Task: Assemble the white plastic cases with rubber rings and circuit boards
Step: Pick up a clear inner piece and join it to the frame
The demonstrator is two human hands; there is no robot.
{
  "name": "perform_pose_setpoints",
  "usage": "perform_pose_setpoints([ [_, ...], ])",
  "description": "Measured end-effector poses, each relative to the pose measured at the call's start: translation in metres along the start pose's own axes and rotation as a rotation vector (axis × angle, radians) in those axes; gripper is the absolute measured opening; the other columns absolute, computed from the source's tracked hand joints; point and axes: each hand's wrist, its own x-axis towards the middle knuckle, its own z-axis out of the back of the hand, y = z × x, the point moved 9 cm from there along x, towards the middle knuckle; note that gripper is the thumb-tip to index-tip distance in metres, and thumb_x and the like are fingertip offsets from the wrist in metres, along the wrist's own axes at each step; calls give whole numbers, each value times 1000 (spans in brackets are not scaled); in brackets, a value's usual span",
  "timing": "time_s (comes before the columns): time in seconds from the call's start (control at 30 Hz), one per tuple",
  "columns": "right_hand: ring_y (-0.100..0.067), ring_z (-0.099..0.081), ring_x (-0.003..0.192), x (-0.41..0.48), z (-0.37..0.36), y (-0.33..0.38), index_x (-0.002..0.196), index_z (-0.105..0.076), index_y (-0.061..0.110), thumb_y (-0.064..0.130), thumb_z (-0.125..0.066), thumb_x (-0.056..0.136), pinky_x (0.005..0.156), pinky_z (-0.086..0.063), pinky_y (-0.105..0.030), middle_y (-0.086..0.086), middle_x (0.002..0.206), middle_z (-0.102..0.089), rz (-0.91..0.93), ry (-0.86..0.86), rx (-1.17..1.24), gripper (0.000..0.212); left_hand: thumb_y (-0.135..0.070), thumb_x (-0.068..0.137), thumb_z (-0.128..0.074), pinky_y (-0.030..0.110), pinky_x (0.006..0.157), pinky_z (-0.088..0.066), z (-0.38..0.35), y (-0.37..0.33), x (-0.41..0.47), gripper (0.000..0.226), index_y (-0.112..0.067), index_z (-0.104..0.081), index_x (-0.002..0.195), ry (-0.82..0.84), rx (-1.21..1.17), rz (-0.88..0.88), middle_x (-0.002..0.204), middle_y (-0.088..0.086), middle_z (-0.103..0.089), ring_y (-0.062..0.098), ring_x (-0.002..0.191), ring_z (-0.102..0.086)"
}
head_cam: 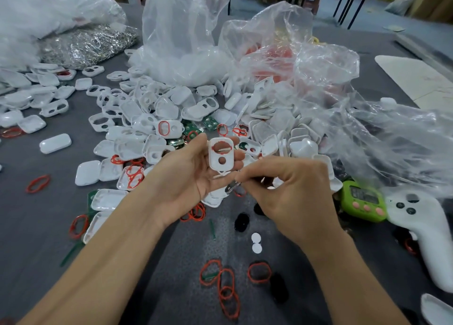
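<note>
**White case in the left hand, metal tool in the right**

The left hand (193, 177) lies palm up above the grey desk (36, 239). Its grip holds a white case (221, 159), thumb on one edge and fingers behind. A red ring (215, 144) sits in the case's upper opening. Just beside it, the grip of the right hand (291, 192) pinches a small metal tool (232, 187). Behind lie a heap of cases (159, 109), green circuit boards (210, 124) and clear bags (183, 42). Loose rings (228, 285) lie nearer.

Grey table (36, 226), dark-legged tables (353, 8) beyond.
</note>
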Motion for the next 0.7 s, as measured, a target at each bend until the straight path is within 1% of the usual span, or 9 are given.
perform_pose_setpoints([
  [0.1,-1,-67,67,-1,2,1,78,-82,20,2,-85,78,67,-56,-24,13,78,-77,16,-51,57,19,-38,110,-30,32,74,-62,-1,2,0,54,-6,-71,120,21,-14,10,106,15,-76,21,94,-74],
  [0.2,-10,-71,68,-2,4,-7,77,-82,17,-3,-83,77,68,-57,-22,9,76,-77,-46,-55,228,20,-29,111,-32,32,76,-62,-1,2,-1,47,-3,-70,123,23,-30,6,106,16,-76,22,95,-75],
  [0.3,-17,-73,69,-2,2,-13,77,-82,16,-3,-84,77,68,-58,-27,7,76,-78,-88,-61,308,19,-24,109,-39,31,76,-61,-3,2,-3,41,-1,-70,123,34,-41,5,107,17,-75,23,96,-75],
  [0.4,-16,-75,71,-2,3,-16,78,-82,18,-1,-84,78,68,-59,-28,9,78,-78,-99,-95,335,19,-21,97,-54,31,79,-61,-9,0,-7,35,-2,-75,118,80,-31,-7,113,18,-74,22,100,-74],
  [0.47,-15,-75,72,-2,5,-19,79,-82,19,0,-84,78,69,-58,-28,10,78,-78,-105,-124,346,19,-21,91,-58,32,81,-61,-11,-2,-8,35,-4,-76,116,101,-19,-29,115,17,-74,21,102,-74],
  [0.53,-12,-74,69,-1,5,-21,78,-81,23,4,-84,79,67,-57,-23,12,76,-78,-114,-141,314,19,-23,89,-59,34,85,-62,-12,-2,-10,38,-5,-73,119,112,0,-45,116,15,-75,21,103,-73],
  [0.6,-8,-73,66,-2,2,-28,76,-80,28,6,-84,79,65,-56,-20,15,73,-76,-191,-152,256,22,-24,85,-63,36,89,-61,-12,-3,-10,39,-7,-74,118,115,14,-56,118,14,-75,22,106,-73],
  [0.63,-7,-74,67,-2,1,-35,75,-79,28,5,-82,79,66,-57,-21,14,73,-76,-255,-154,246,23,-24,83,-65,35,87,-62,-11,-3,-10,38,-7,-76,116,108,10,-62,117,14,-75,21,106,-73],
  [0.7,-10,-75,70,-5,-2,-50,76,-78,24,1,-78,78,70,-61,-30,9,74,-77,-384,-145,283,24,-24,81,-67,33,83,-62,-8,-4,-9,34,-8,-79,108,77,5,-70,114,13,-76,20,104,-74],
])
